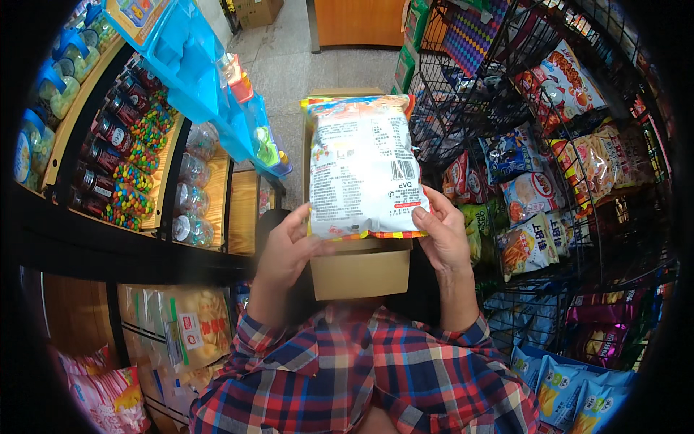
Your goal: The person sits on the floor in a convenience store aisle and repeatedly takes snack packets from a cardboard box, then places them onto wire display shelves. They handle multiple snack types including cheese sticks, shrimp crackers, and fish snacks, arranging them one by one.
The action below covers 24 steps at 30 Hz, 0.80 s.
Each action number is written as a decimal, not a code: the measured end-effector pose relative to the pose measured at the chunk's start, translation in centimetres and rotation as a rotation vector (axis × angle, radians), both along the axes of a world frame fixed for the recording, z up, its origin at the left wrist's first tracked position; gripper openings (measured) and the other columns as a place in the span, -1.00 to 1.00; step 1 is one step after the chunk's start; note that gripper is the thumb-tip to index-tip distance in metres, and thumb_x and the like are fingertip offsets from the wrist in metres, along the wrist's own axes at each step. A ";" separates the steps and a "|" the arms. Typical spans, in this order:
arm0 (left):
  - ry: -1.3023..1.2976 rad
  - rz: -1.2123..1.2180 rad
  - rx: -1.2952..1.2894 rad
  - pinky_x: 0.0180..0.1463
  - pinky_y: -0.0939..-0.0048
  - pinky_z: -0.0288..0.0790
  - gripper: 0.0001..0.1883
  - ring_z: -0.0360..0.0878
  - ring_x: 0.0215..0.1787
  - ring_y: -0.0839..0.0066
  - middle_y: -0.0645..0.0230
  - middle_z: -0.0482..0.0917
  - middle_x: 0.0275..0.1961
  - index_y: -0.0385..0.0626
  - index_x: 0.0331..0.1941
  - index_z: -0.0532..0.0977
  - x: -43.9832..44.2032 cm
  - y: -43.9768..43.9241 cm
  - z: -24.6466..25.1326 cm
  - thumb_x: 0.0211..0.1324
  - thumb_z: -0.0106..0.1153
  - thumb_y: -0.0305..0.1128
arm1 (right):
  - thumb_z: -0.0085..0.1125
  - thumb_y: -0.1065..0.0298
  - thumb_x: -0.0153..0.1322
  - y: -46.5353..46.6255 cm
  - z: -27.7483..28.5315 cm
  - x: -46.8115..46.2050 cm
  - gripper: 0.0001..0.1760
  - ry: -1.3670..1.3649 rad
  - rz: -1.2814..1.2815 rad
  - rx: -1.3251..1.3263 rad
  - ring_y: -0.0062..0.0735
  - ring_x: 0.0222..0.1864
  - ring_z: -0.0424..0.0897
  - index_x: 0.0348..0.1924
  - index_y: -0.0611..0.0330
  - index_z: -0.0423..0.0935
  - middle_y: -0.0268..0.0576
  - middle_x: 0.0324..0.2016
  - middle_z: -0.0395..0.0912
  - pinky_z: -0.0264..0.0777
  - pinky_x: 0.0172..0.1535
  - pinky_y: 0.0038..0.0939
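Observation:
A plastic snack bag (pixel 360 168), its white printed back facing up, lies between my two hands above a cardboard box (pixel 360 271). My right hand (pixel 442 228) grips the bag's lower right corner, thumb on top. At the lower left corner is my left hand (pixel 290 241), slightly blurred, its fingers against the edge; how firmly they hold is hard to see. The bag has red and yellow edges and bears small writing and a barcode. It hides most of the box, whose near flap shows below it.
On the right stand black wire racks (pixel 585 238) with many snack bags. Shelves of candy jars (pixel 116 135) and clear jars (pixel 192 200) line the left, beside a blue plastic display stand (pixel 190 70). Packaged goods (pixel 200 325) hang lower left. A wooden counter (pixel 360 21) stands ahead.

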<state>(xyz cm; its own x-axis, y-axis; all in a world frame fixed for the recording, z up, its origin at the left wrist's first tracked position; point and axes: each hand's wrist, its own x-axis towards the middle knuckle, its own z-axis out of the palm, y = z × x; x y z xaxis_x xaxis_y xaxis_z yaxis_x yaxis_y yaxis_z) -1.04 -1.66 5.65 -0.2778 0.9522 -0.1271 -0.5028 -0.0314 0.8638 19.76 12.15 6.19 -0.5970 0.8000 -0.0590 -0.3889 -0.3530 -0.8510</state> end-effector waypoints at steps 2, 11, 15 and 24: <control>0.005 0.003 -0.022 -0.18 0.42 0.56 -0.51 0.67 -0.19 0.31 -0.06 0.55 -0.03 -0.44 0.22 0.18 0.1 -0.2 -0.5 0.23 -0.01 -0.53 | 0.08 0.55 0.38 0.1 -0.2 0.0 -0.42 -0.012 -0.018 -0.015 -0.34 0.04 0.50 0.21 0.58 0.14 0.09 0.05 0.44 0.40 0.11 -0.39; 0.028 0.139 -0.089 -0.40 0.55 0.53 -0.74 0.64 -0.45 0.48 0.08 0.61 -0.21 -0.42 -0.05 0.39 0.2 0.3 -2.0 0.24 0.03 -0.49 | 0.18 0.49 0.34 -0.1 0.8 0.8 -0.26 -0.329 0.202 0.117 -0.44 -0.22 0.60 0.31 0.43 0.05 -0.04 -0.09 0.52 0.53 -0.22 -0.51; 0.063 0.145 -0.126 -0.43 0.56 0.52 -0.78 0.59 -0.52 0.52 0.11 0.61 -0.28 -0.39 -0.11 0.41 -0.1 0.3 -2.4 0.21 0.06 -0.51 | 0.15 0.49 0.36 -0.2 0.2 1.4 -0.42 -0.369 0.159 0.023 -0.57 -0.51 0.58 0.22 0.43 0.22 -0.14 -0.35 0.58 0.45 -0.49 -0.66; -0.001 0.174 -0.067 -0.45 0.58 0.48 -0.73 0.56 -0.54 0.53 0.13 0.61 -0.33 -0.39 -0.09 0.40 0.5 0.2 -1.8 0.09 0.10 -0.61 | 0.09 0.61 0.31 -0.8 -1.4 0.7 -0.52 -0.050 -0.077 -0.159 -0.61 -0.65 0.51 0.10 0.53 0.32 -0.01 -0.44 0.61 0.36 -0.60 -0.68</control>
